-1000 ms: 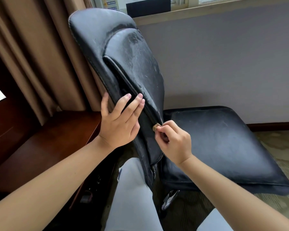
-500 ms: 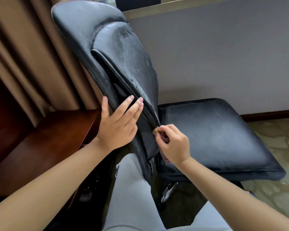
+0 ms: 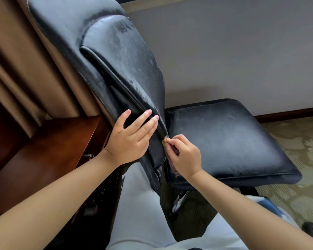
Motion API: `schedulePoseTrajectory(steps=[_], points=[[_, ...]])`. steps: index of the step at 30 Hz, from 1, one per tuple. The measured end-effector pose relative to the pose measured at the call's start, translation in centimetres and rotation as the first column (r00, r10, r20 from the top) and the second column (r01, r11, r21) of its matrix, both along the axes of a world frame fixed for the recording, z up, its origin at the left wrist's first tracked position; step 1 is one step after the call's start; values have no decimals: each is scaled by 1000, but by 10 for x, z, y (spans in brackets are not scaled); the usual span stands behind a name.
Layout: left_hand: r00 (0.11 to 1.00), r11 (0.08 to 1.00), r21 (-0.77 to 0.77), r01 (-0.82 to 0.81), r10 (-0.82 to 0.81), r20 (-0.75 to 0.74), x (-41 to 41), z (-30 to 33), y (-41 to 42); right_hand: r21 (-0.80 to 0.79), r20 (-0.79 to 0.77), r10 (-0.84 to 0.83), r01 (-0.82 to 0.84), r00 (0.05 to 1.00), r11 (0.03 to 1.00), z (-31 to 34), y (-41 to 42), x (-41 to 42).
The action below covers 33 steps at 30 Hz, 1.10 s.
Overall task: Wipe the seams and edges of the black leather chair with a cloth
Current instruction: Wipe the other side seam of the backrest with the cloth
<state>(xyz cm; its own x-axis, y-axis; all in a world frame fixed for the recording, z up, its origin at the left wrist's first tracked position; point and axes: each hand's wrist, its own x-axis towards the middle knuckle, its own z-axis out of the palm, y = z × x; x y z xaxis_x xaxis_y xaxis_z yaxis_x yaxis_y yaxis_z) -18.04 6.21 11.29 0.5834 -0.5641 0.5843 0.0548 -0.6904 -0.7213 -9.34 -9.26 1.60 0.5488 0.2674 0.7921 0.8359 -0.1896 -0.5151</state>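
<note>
Head view, sole entry.

Chair: black leather, seen side-on at scene centre; backrest tilted, rising from lower centre toward far upper left; seat cushion extends right. Surface dusty and scuffed.

Seam: piped edge of the backrest pad, long axis running from far upper left down to near centre, ending between the two hands.

Left hand: open, fingers spread flat against the backrest side, just left of the seam; appears to brace the chair.

Right hand: closed in a pinch on the cloth, a small tan wad pressed to the seam's lower end; more fabric, pinkish, hangs beneath the palm.

Relation for coming move: the cloth sits at the seam's lower end, with most of its length lying up and left of the hands. Right hand is on the seam itself; left is beside it.

Surroundings: wooden desk near left, brown curtain far left, patterned carpet right.
</note>
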Motion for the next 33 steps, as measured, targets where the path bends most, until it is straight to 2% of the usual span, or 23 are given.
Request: schedulePoseTrajectory(steps=[7,10,15,21,27,33], points=[[999,1000,13,5,-4,-47,1,-5,0,57,48,58,-60,997,997,27,2,5],[999,1000,11,-5,6,-50,2,-6,1,28,26,53,-54,998,998,14,4,4],[999,1000,9,-6,6,-40,3,-7,2,-115,-75,9,-17,997,993,-23,-5,0],[999,1000,-2,-7,7,-32,4,-11,-1,-213,-280,-6,-56,960,975,-24,-4,-5],[999,1000,-2,-18,17,-48,5,-13,0,-186,-413,-27,-55,910,981,-24,-2,-16],[998,999,12,-35,36,-59,4,-11,0,-191,-447,-41,-51,894,980,-31,0,-20]])
